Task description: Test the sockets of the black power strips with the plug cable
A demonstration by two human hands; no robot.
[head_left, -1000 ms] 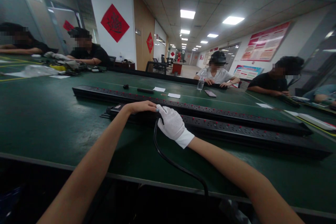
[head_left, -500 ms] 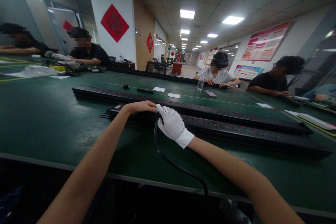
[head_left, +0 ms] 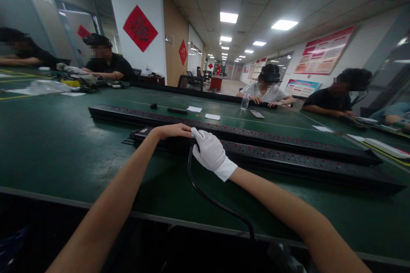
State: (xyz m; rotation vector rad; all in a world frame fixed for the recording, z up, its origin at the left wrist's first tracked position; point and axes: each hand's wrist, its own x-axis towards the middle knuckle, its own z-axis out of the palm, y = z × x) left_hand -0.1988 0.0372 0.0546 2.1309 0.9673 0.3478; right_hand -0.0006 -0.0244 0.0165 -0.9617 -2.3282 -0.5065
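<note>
Since the power strip (head_left: 288, 161) on the table (head_left: 48, 149) looks rigid and hefty, hold its body, not the cable (head_left: 188, 166): left hand (head_left: 173, 131) lies flat, open on it; gloved right hand (head_left: 209, 153) curls over, grip unclear.

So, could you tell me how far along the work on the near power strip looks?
Seemingly done: the far power strip lies untouched on the green table. In hand: the left hand rests on top of the near power strip, and the gloved right hand presses where the black cable meets it. Left: the cable trails off the table edge; whether it is seated is hidden.
</note>
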